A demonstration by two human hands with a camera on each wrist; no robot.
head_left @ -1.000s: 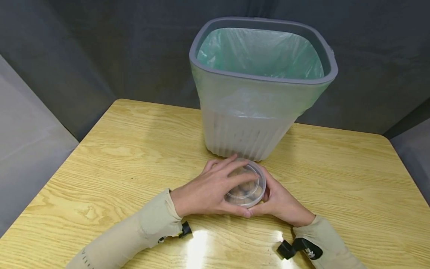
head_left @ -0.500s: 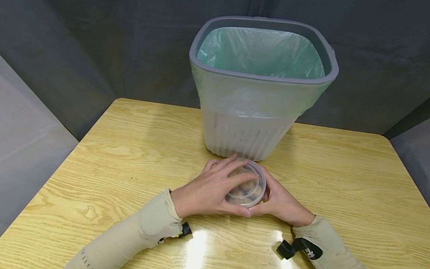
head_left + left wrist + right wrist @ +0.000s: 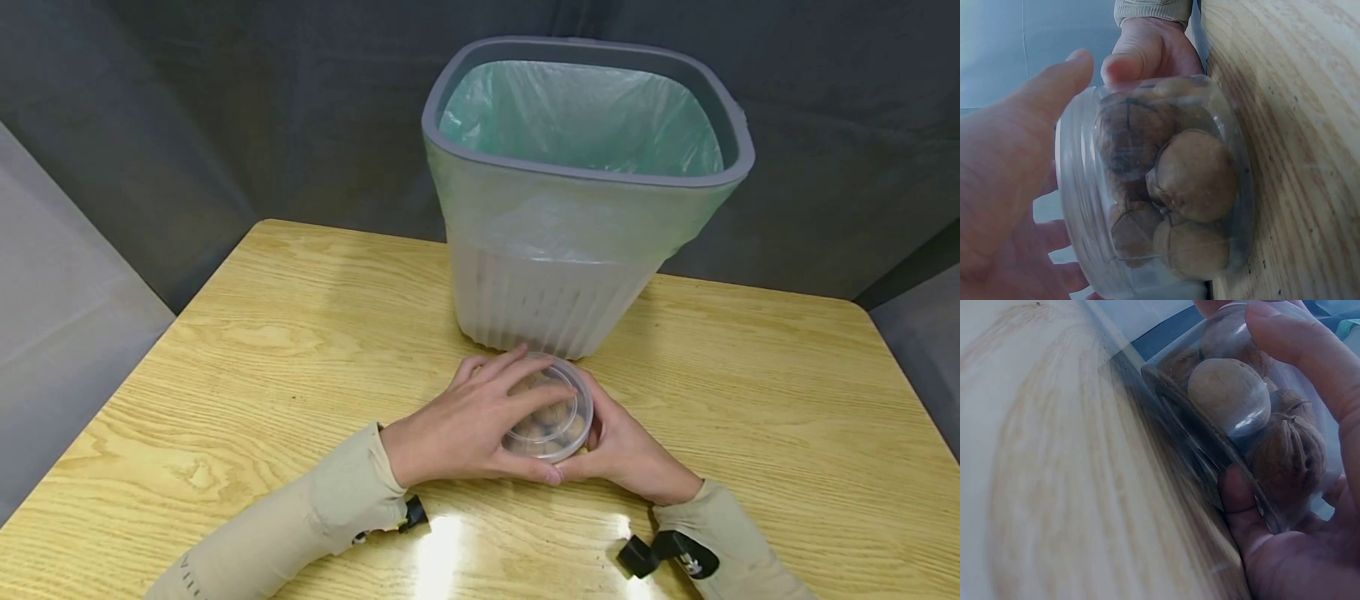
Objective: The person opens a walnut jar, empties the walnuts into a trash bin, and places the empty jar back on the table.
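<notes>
We see the left hand [image 3: 465,429] clasping the tub's lid [image 3: 551,408] from above; the right hand [image 3: 626,450] grasps the tub of walnuts [image 3: 1160,187] from its right.

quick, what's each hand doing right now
Left hand: curled over the lid and side of the clear walnut container, gripping it.
Right hand: curled round the same container's other side, gripping it on the table.
</notes>
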